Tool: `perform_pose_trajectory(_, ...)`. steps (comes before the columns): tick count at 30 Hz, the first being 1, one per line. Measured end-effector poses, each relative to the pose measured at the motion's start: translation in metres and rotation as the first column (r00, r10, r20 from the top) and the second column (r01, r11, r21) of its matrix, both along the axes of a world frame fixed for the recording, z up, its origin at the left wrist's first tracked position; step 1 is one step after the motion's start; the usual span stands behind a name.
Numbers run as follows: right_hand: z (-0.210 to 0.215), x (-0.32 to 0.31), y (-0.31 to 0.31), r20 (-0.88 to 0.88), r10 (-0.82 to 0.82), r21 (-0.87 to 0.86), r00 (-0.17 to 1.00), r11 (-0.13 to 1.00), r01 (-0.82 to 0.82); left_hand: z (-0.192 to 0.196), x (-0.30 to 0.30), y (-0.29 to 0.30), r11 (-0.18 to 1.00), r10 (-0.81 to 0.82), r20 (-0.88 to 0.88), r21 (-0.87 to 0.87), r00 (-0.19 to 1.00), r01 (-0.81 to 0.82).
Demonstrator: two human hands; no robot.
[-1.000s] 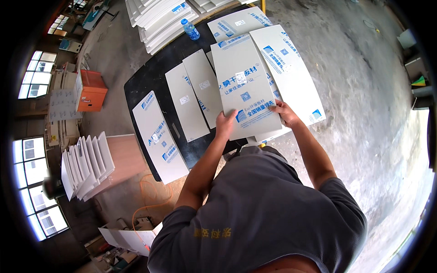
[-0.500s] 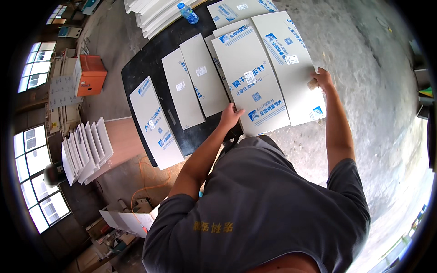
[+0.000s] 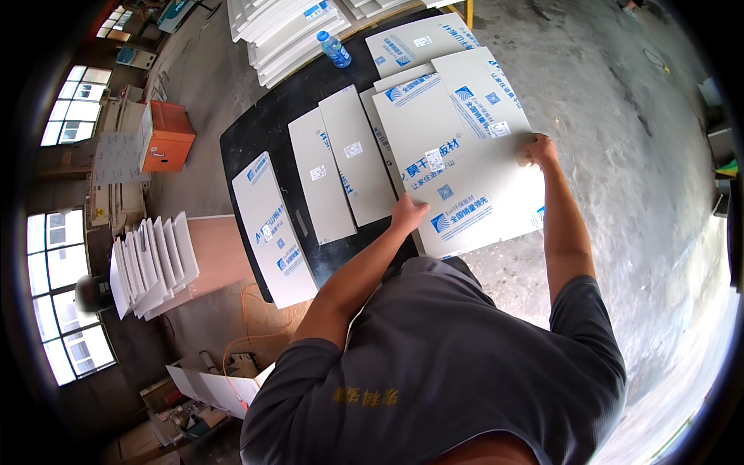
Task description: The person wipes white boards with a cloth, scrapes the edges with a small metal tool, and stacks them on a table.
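Two large white boards with blue print lie side by side at the right end of the black table. My left hand (image 3: 408,213) is closed on the left edge of the nearer-left board (image 3: 426,167), thumb on top and fingers beneath. My right hand (image 3: 542,149) is closed on the right edge of the right-hand board (image 3: 504,167), fingertips over its face. The two boards meet with their seam hardly visible. Under their left side, part of another white board (image 3: 372,116) shows.
Narrower white boards (image 3: 322,182) lie left on the black table (image 3: 248,132), with another board (image 3: 422,43) at its far end. A blue-capped bottle (image 3: 334,49) stands near the far edge. Beyond are stacked white panels (image 3: 279,39); more panels (image 3: 155,260) stand at the left beside an orange box (image 3: 168,136).
The right-hand board has come up against the left one, closing the visible line between them. Both hands keep their hold on the edges. The whole view has shifted slightly.
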State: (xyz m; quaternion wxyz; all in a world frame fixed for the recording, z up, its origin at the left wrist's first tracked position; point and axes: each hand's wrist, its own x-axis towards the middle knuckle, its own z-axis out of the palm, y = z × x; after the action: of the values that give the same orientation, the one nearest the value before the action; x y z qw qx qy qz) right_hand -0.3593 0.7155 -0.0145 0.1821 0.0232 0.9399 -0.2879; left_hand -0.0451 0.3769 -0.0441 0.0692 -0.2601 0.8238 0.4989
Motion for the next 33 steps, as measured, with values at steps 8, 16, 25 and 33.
perform_pose_trajectory(8,-0.007,0.005,0.018,0.084,-0.152,-0.360,0.985,0.917,0.173,0.006,0.010,-0.062,0.980,-0.154,0.002,-0.123,0.988,0.153)
perform_pose_trajectory(16,0.059,0.179,-0.024,0.581,-0.140,-0.790,0.802,0.139,0.597,-0.001,0.116,-0.214,0.761,0.316,0.316,-0.648,0.895,-0.040)
perform_pose_trajectory(25,0.065,0.359,-0.334,-0.415,0.439,-0.248,0.797,0.788,-0.564,-0.029,0.210,-0.223,0.813,0.024,0.055,-0.583,0.998,0.013)
perform_pose_trajectory(33,-0.039,0.441,-0.449,-0.256,0.852,0.202,0.457,0.509,-0.837,-0.021,0.213,-0.251,0.956,0.167,-0.284,-0.188,0.944,-0.225)
